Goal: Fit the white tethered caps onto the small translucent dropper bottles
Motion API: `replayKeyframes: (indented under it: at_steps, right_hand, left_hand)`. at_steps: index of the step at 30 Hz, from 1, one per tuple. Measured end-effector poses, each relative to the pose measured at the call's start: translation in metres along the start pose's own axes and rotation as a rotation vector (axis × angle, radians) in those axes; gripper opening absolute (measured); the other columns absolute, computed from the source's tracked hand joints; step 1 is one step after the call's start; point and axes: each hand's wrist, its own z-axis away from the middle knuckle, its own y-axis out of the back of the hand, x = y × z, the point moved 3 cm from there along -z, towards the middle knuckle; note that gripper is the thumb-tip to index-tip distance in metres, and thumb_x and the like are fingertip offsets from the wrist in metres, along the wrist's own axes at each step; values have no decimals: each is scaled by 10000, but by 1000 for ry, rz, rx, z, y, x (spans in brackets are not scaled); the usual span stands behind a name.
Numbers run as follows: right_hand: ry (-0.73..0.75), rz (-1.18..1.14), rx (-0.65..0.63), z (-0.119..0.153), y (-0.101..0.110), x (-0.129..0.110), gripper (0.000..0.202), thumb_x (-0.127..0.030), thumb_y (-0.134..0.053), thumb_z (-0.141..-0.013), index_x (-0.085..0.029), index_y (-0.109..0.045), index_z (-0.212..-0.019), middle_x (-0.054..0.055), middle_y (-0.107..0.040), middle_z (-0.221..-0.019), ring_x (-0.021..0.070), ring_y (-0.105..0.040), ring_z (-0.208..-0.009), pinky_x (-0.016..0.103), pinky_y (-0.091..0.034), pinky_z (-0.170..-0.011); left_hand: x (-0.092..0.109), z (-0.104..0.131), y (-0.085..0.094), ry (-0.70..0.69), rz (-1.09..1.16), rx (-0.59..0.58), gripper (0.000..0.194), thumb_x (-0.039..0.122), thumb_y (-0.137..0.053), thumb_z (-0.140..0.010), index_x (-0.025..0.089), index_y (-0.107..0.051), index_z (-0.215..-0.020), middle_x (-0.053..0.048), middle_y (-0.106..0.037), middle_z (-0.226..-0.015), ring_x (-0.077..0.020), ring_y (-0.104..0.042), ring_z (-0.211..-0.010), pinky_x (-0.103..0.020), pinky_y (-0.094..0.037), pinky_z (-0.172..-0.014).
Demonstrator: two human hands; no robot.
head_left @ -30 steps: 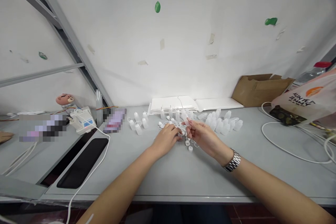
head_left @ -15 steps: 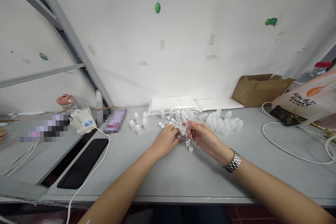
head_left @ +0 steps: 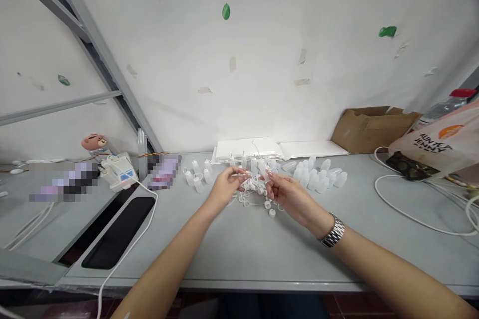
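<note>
In the head view my right hand point(head_left: 288, 193), a metal-band watch on its wrist, grips a small translucent squeeze bottle point(head_left: 265, 172) between thumb and fingers. My left hand point(head_left: 227, 187) faces it from the left, fingertips pinched on a small white cap point(head_left: 249, 175), mostly hidden by the fingers. Below and between both hands lies a pile of white caps point(head_left: 261, 191) with ring straps. One loose cap point(head_left: 272, 213) sits nearest me. Bottles with caps and thin tips point(head_left: 198, 185) stand at the left, and several more stand behind the pile. Uncapped bottles point(head_left: 322, 183) cluster to the right.
White flat sheets point(head_left: 247, 147) are stacked against the wall. A cardboard box point(head_left: 374, 129) and a printed plastic bag point(head_left: 434, 139) stand at the right, near a white cable point(head_left: 396, 222). On the left are a black pad point(head_left: 118, 233), a white device point(head_left: 119, 172) and another cable point(head_left: 129, 244).
My left hand has risen out of the cap pile and shifted left and away from me, its fingertips now pinched near the bottle. My right hand stays nearly still with the bottle.
</note>
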Motion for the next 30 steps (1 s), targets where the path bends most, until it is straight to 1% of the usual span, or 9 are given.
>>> replayKeyframes:
  at_steps: [2, 4, 7, 10, 12, 15, 22, 26, 30]
  right_hand:
    - [-3, 25, -13, 0, -1, 1, 324, -434, -634, -716, -156, -566, -564, -6, -522, -566, 95, -436, -539, 256, -345, -562]
    - [-17, 56, -26, 1, -2, 3, 312, -436, -634, -718, -159, -573, -589, -8, -526, -568, 94, -438, -530, 257, -337, -550]
    - [-41, 100, -60, 1, -5, 5, 277, -425, -638, -721, -160, -596, -652, -9, -537, -582, 93, -449, -521, 258, -336, -548]
    - [-48, 150, -87, 2, -7, 7, 264, -413, -642, -722, -158, -606, -661, -8, -543, -592, 86, -455, -523, 255, -341, -553]
    - [-54, 187, -95, 2, -8, 8, 267, -414, -642, -720, -158, -609, -650, -8, -543, -584, 85, -457, -518, 253, -339, -547]
    - [-71, 218, -101, 2, -8, 10, 269, -416, -646, -714, -157, -610, -651, -10, -547, -568, 83, -454, -506, 254, -340, -541]
    - [-71, 283, -66, 2, -7, 10, 299, -437, -649, -699, -147, -598, -646, -11, -549, -542, 91, -467, -507, 255, -345, -533]
    - [-59, 291, -33, 2, -6, 9, 290, -423, -649, -703, -150, -584, -634, -8, -565, -555, 89, -483, -514, 252, -369, -546]
    - [-54, 286, -41, 3, -8, 7, 279, -413, -664, -687, -159, -566, -625, 18, -629, -620, 105, -553, -541, 269, -418, -584]
  left_hand:
    - [3, 0, 5, 66, 183, -6, 252, 353, -654, -689, 161, -542, -808, -84, -630, -1007, -202, -615, -871, -242, -432, -592]
    - [4, 0, 8, 92, 298, 24, 277, 328, -700, -649, 160, -577, -832, -76, -653, -988, -187, -628, -849, -234, -435, -607]
    - [-1, 0, 10, 122, 416, 83, 275, 268, -751, -589, 154, -647, -817, -65, -676, -951, -173, -623, -872, -257, -458, -745]
    - [-6, -1, 9, 147, 479, 104, 243, 232, -768, -561, 150, -686, -774, -58, -693, -893, -167, -614, -898, -286, -432, -876]
    - [-8, -1, 8, 140, 491, 101, 224, 225, -772, -557, 156, -697, -756, -51, -696, -892, -160, -607, -904, -298, -413, -915]
    - [-6, 0, 6, 128, 467, 58, 224, 239, -770, -559, 164, -709, -761, -54, -682, -984, -168, -589, -943, -318, -386, -947]
    - [-2, 4, 2, 94, 327, 16, 279, 293, -751, -583, 170, -713, -831, -81, -641, -1100, -238, -530, -1071, -361, -377, -952]
    - [1, 5, 0, 50, 351, -31, 284, 347, -675, -680, 152, -701, -886, -96, -640, -1098, -227, -545, -1053, -350, -397, -934]
    - [2, 5, 1, 23, 337, -13, 206, 313, -696, -663, 158, -699, -800, -84, -624, -1128, -214, -577, -998, -332, -428, -885]
